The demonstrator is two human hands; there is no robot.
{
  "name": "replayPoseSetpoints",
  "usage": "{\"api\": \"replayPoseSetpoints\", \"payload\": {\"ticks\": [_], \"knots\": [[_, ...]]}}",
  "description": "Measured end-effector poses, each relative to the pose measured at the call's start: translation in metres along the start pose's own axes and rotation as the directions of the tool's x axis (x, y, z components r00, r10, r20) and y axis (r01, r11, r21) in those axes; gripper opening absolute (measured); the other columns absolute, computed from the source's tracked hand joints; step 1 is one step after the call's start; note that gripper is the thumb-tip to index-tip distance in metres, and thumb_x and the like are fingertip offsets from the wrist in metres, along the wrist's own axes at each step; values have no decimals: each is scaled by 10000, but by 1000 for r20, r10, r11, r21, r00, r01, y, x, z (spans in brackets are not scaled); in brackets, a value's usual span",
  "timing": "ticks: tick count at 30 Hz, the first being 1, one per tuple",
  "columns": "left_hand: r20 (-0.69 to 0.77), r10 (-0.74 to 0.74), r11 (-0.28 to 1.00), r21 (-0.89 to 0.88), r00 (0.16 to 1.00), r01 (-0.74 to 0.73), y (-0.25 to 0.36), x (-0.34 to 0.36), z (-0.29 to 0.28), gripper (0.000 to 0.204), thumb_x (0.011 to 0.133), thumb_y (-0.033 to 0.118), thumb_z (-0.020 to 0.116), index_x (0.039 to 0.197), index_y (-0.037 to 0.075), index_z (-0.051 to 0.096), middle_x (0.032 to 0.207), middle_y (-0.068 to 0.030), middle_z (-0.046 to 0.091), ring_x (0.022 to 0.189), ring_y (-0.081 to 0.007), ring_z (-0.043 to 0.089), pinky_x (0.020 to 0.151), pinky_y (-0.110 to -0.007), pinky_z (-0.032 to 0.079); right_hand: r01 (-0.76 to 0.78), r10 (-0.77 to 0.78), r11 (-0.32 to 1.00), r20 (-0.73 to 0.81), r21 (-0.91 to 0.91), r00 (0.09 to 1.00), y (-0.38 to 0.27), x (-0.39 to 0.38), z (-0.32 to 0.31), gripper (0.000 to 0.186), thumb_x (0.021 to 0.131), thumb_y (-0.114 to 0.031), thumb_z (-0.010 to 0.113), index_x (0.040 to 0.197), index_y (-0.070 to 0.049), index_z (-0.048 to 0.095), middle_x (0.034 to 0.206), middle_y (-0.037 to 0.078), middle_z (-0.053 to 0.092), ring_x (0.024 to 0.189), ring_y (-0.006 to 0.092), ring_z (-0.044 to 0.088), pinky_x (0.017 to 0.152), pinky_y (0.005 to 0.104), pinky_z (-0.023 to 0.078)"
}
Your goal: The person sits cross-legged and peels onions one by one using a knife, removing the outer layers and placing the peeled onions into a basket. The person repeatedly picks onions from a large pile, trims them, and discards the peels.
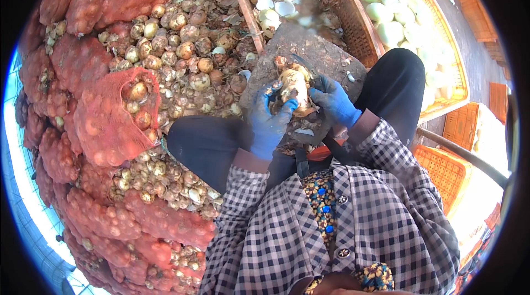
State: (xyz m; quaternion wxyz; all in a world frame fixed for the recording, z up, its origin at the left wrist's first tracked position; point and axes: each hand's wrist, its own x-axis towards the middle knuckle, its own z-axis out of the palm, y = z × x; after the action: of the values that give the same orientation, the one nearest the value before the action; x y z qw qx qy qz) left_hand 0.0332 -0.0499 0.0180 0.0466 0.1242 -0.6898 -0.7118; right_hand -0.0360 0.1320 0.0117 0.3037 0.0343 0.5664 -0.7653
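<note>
Both my hands wear blue gloves and meet over a worn board [353, 62] between my knees. My left hand [269, 118] is closed around the near left side of a large onion [295, 86], whose pale flesh shows under loose brown skin. At the onion's right side is my right hand [338, 101], thumb against it, fingers curled. A dark, narrow knife [302, 63] seems to stick out from that hand beyond the onion; its handle is hidden. Scraps of skin [303, 131] lie on the board near my hands.
Unpeeled onions [187, 49] heap up at the left, beside red mesh sacks [105, 118]. Ahead, an orange crate [248, 5] holds peelings and pale onion pieces. Another orange crate [461, 82] at the right contains peeled onions [391, 32]. More orange crates [444, 170] and a metal bar [466, 154] are at the right.
</note>
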Motion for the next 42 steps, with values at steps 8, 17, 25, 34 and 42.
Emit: {"api": "replayPoseSetpoints", "payload": {"ticks": [8, 17, 25, 34, 42], "knots": [[-21, 69, 982, 179, 997, -65, -1, 4, 15, 792, 725, 275, 839, 1354, 0, 445, 1250, -172, 527, 1169, -282, 523, 977, -391, 456, 163, -219, 855, -57, -493, 974, -10, -13, -3, 448, 907, -219, 618, 1260, 43, 526, 1043, 126, 648, 902, 177, 615, 793, 316, 503], [75, 205, 890, 400, 976, -218, -3, 19, 38, 847, 704, 250, 839, 1401, 38, 408, 1211, -212, 534, 1076, -386, 561, 922, -439, 477, 165, -247, 718, -26, -676, 969, -45, -15, 1, 627, 814, -201, 696, 1339, 53, 466, 1168, 206, 636, 1081, 219, 617, 938, 332, 480], [144, 30, 911, 403, 989, -86, 4, 32, 34, 755, 755, 213, 756, 1388, -14, 413, 1261, -254, 567, 1125, -345, 606, 940, -407, 502, 59, -66, 904, -2, -423, 998, -51, -11, -11, 566, 855, -107, 649, 1360, 51, 448, 1164, 88, 612, 1020, 111, 551, 896, 280, 477], [140, 106, 797, 580, 984, -168, 21, 29, 50, 734, 783, 196, 649, 1431, 7, 362, 1167, -281, 601, 1013, -419, 637, 866, -445, 528, 29, -17, 956, 43, -293, 999, -42, -12, -21, 531, 869, -77, 615, 1360, 46, 454, 1200, 92, 598, 1049, 137, 562, 899, 300, 482], [100, 214, 760, 608, 972, -230, -26, 32, 58, 692, 764, 182, 619, 1403, 21, 404, 1190, -293, 562, 1065, -454, 575, 918, -463, 481, 144, -158, 893, 4, -427, 987, -12, 10, -43, 624, 796, -40, 645, 1378, 41, 433, 1270, 163, 591, 1142, 201, 562, 992, 334, 437]]}}
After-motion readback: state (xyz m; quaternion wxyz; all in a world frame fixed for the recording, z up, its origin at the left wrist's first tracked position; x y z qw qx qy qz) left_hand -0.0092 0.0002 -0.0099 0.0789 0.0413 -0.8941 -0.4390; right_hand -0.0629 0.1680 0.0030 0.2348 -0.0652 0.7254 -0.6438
